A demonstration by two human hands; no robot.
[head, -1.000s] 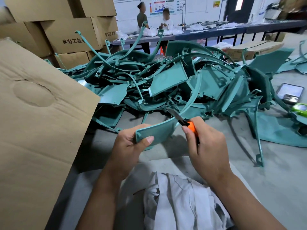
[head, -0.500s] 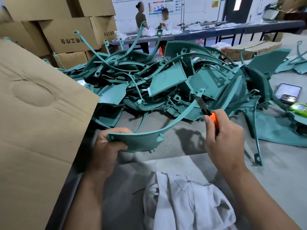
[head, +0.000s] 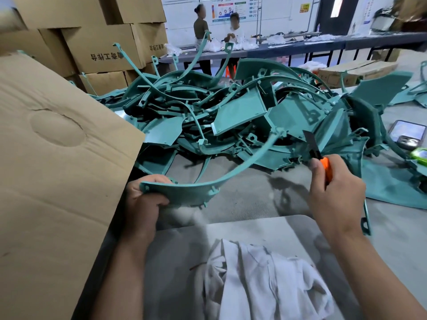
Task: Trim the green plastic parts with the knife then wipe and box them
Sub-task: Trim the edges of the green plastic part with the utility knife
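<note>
knife (head: 317,155) handle hidden in right hand (head: 335,192)

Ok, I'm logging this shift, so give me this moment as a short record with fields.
left hand: left hand grips the wide end of a curved green part
right hand: right hand holds the orange knife, blade up, apart from the part
pile: green parts heaped behind
cloth: white cloth in front
box: cardboard flap at left

Stacked cardboard boxes (head: 101,49) stand far beyond the fingers, to their left. A white wall (head: 277,17) with posters (head: 231,9) rises behind a long dark bench (head: 300,48), beside a dark doorway (head: 332,15).
</note>
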